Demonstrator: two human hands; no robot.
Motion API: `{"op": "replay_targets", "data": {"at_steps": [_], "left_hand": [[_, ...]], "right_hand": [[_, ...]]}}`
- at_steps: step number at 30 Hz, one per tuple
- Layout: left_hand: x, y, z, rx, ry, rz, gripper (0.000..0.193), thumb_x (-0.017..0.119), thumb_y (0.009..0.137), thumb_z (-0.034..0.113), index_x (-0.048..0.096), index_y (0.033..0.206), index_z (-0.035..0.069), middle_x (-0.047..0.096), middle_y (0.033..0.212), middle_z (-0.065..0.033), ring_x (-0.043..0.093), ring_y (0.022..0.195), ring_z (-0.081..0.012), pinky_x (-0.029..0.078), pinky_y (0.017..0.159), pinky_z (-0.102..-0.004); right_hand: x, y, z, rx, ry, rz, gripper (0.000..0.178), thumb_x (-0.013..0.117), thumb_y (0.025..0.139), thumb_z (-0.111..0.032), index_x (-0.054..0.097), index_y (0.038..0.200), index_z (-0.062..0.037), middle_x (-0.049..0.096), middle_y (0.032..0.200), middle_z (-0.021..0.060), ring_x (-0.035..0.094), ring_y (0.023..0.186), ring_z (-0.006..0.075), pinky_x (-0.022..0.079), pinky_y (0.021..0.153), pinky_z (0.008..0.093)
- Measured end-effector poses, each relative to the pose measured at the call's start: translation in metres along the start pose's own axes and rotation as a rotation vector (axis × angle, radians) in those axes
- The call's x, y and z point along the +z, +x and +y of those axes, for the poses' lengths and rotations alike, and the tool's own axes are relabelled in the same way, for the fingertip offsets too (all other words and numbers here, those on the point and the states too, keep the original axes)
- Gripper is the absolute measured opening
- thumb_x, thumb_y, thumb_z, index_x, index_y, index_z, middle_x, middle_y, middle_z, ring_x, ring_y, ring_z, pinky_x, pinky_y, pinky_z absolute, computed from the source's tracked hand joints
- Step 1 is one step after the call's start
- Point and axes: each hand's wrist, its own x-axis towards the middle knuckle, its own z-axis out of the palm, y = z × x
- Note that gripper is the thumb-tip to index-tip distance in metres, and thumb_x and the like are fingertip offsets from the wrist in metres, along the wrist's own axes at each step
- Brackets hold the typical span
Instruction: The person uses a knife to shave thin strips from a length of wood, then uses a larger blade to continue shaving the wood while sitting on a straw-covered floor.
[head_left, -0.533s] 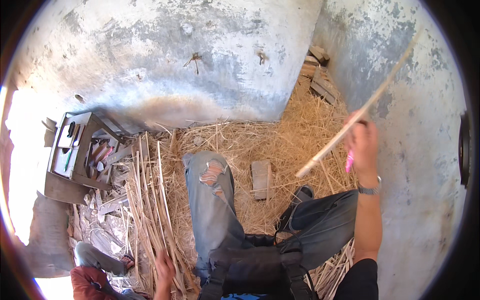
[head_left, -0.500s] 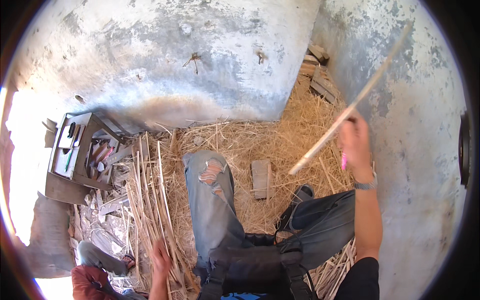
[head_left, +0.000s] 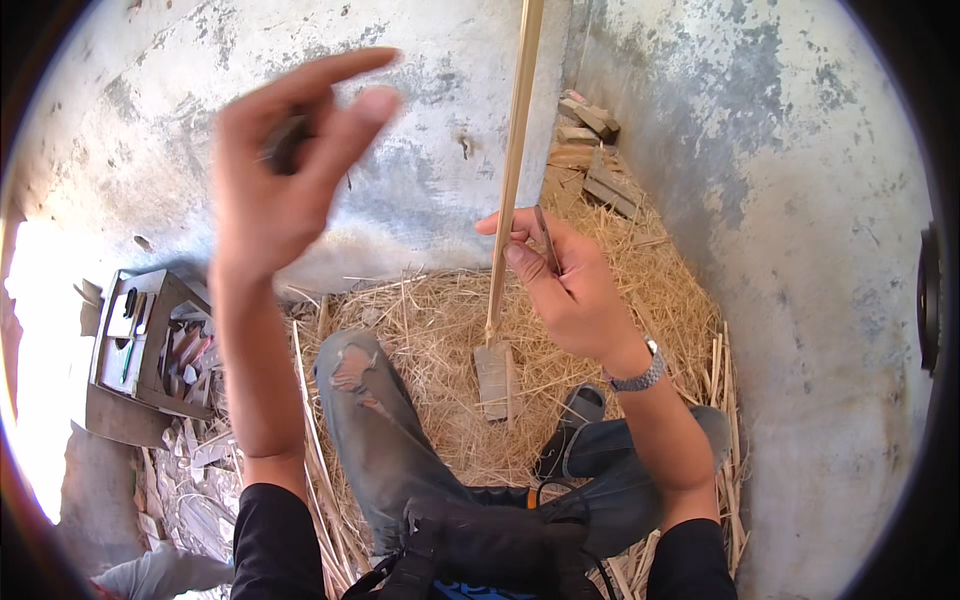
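Note:
A long pale split strip [head_left: 513, 150] stands nearly upright in front of me, its upper end beyond the top of the view. My right hand [head_left: 575, 285] pinches it between thumb and fingers. A thin dark blade-like piece [head_left: 546, 238] also sticks up from that hand; its grip is hidden. Raised at the upper left, my left hand [head_left: 290, 170] is blurred, with thumb and forefinger spread apart. Something dark [head_left: 287, 143] shows by its curled fingers, too smeared to name. The strip's lower end overlaps a small flat block [head_left: 492, 385] on the straw; whether they touch I cannot tell.
Straw [head_left: 420, 310] and shavings cover the ground. A wooden box stand [head_left: 140, 335] holding tools is at left. Wood pieces [head_left: 590, 130] lie in the far corner, between walls. Long strips [head_left: 722, 400] lie at right. Another person's grey-clad leg [head_left: 165, 572] shows lower left.
My left hand has risen from beside the bundle of strips to the upper left. My right hand has moved left and swung the strip from slanted to nearly upright. The view has shifted.

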Motion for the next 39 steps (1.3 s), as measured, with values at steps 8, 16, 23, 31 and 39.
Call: {"op": "replay_targets", "data": {"at_steps": [8, 16, 23, 31, 39], "left_hand": [[0.119, -0.082, -0.072, -0.374, -0.295, -0.089, 0.019, 0.067, 0.1, 0.019, 0.071, 0.096, 0.0, 0.052, 0.065, 0.0073, 0.042, 0.056, 0.001, 0.031, 0.049, -0.0206], [0.162, -0.134, -0.108, -0.742, -0.552, 0.08, 0.029, 0.061, 0.104, 0.026, 0.063, 0.087, 0.003, 0.049, 0.065, 0.0064, 0.042, 0.057, -0.0008, 0.033, 0.051, -0.022], [0.167, -0.133, -0.123, -0.623, -0.417, 0.011, 0.031, 0.058, 0.105, 0.029, 0.062, 0.088, 0.003, 0.047, 0.065, 0.0064, 0.039, 0.058, -0.0011, 0.029, 0.05, -0.0237], [0.192, -0.141, -0.128, -0.654, -0.484, 0.059, 0.033, 0.058, 0.105, 0.031, 0.061, 0.088, 0.003, 0.048, 0.066, 0.0052, 0.04, 0.06, -0.002, 0.03, 0.051, -0.0248], [0.212, -0.138, -0.12, -0.863, -0.752, 0.022, 0.036, 0.056, 0.105, 0.035, 0.062, 0.09, 0.004, 0.054, 0.069, 0.0029, 0.045, 0.062, -0.0042, 0.038, 0.056, -0.0234]], "right_hand": [[0.014, -0.012, 0.048, 0.31, 0.017, -0.002, 0.028, 0.062, 0.098, -0.016, 0.067, 0.124, -0.0059, 0.071, 0.093, 0.0087, 0.065, 0.081, 0.0161, 0.053, 0.072, 0.0329], [-0.023, -0.105, 0.262, 0.89, -0.698, 0.242, 0.035, 0.064, 0.088, -0.018, 0.06, 0.114, 0.0049, 0.066, 0.096, 0.0249, 0.065, 0.087, 0.0392, 0.05, 0.076, 0.0461], [-0.012, -0.161, 0.331, 0.823, -0.608, 0.291, 0.036, 0.064, 0.087, -0.015, 0.06, 0.12, 0.0007, 0.064, 0.113, 0.0301, 0.062, 0.108, 0.0457, 0.049, 0.091, 0.0483], [0.026, -0.145, 0.276, 0.629, -0.282, -0.108, 0.095, 0.085, 0.077, -0.041, 0.04, 0.153, -0.0064, 0.043, 0.151, 0.0255, 0.038, 0.144, 0.0385, 0.032, 0.118, 0.046], [0.115, -0.168, 0.243, 0.649, 0.173, 0.197, 0.024, 0.067, 0.094, -0.01, 0.06, 0.116, -0.0034, 0.062, 0.09, 0.002, 0.059, 0.076, 0.0097, 0.048, 0.068, 0.0273]]}}
